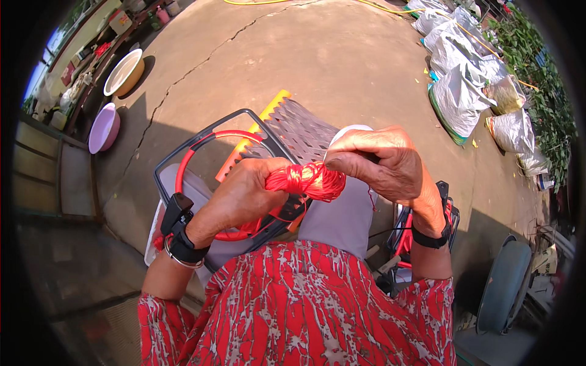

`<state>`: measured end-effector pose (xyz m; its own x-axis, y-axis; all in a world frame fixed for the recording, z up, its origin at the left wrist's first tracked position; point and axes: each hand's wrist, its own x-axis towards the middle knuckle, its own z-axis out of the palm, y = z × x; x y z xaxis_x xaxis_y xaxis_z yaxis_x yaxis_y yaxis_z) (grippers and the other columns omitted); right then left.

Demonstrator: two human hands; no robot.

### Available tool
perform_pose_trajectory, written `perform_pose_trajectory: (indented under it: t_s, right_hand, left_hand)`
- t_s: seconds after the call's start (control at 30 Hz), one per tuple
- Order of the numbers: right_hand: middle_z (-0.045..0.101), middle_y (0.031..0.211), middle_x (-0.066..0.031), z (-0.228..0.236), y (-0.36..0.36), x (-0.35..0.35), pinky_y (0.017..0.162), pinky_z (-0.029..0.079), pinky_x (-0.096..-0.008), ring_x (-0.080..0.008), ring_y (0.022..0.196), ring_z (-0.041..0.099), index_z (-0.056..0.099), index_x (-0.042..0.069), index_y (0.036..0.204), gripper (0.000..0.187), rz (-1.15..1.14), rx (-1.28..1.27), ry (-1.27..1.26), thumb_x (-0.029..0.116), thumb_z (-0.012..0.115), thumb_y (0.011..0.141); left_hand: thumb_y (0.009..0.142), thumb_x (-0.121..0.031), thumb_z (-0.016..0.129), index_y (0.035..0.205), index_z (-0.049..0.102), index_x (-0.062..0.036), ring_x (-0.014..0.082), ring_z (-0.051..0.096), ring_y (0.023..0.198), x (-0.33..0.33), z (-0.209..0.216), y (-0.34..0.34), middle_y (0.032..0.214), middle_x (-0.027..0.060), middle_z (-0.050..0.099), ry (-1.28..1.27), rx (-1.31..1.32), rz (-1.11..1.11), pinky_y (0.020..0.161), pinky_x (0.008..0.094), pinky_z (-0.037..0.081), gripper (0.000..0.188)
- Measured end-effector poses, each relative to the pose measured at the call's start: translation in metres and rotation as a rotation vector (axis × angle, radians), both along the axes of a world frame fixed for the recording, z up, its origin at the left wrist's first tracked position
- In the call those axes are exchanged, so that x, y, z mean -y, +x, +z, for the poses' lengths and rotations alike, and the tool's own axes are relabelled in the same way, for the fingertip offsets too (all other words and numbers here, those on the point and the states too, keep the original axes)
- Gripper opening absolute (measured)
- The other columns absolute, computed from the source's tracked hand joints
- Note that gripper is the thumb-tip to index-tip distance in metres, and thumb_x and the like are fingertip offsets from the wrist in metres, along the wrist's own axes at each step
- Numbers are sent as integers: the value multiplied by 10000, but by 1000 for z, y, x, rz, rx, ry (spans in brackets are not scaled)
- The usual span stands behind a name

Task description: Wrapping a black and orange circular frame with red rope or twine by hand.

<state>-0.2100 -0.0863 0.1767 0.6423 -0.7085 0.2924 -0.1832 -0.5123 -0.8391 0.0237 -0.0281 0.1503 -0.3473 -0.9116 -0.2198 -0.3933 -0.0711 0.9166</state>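
Observation:
A bundle of bright red cord (pixel 316 182), wound into a skein and wrapped round its middle, is held in front of my lap. My left hand (pixel 244 189) is closed around its left end. At the other end my right hand (pixel 381 161) pinches with thumb and fingertips, touching the cord; a thin red strand hangs below this hand. What lies between those fingertips is mostly hidden. Beneath the bundle is a woven grey-brown strap panel (pixel 299 125) with an orange-yellow bar (pixel 268 113) along its edge. Left of it sits a black frame (pixel 160 171) with a red curved tube (pixel 183 161).
Behind my right wrist is another red and black object (pixel 403 235), partly hidden. White sacks (pixel 458 97) line the right side by green plants (pixel 525 61). A yellow basin (pixel 125 73) and a purple basin (pixel 105 128) stand at left. A blue-grey round tub (pixel 503 283) is at lower right.

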Motion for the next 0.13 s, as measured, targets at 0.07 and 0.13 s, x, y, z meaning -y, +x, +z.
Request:
perform_pose_trajectory:
  t_s: [0.07, 0.13]
  right_hand:
    - [645, 678, -58, 12, -2, 10, 565, 462, -257, -103, 624, 607, 719, 25, 894, 143, -2, -74, 78, 163, 694, 865]
    - [679, 720, -39, 19, 0, 12, 608, 479, -255, -91, 655, 610, 726, 30, 901, 177, -62, -106, 276, 199, 716, 852]
  left_hand:
    - [800, 3, 621, 985, 651, -20, 93, 616, 722, 1, 14, -3, 771, 38, 658, 3, 69, -196, 662, 251, 487, 189]
    - [817, 4, 593, 996, 669, -30, 114, 626, 707, 2, 48, -9, 869, 56, 706, 208, -55, -238, 700, 253, 505, 198]
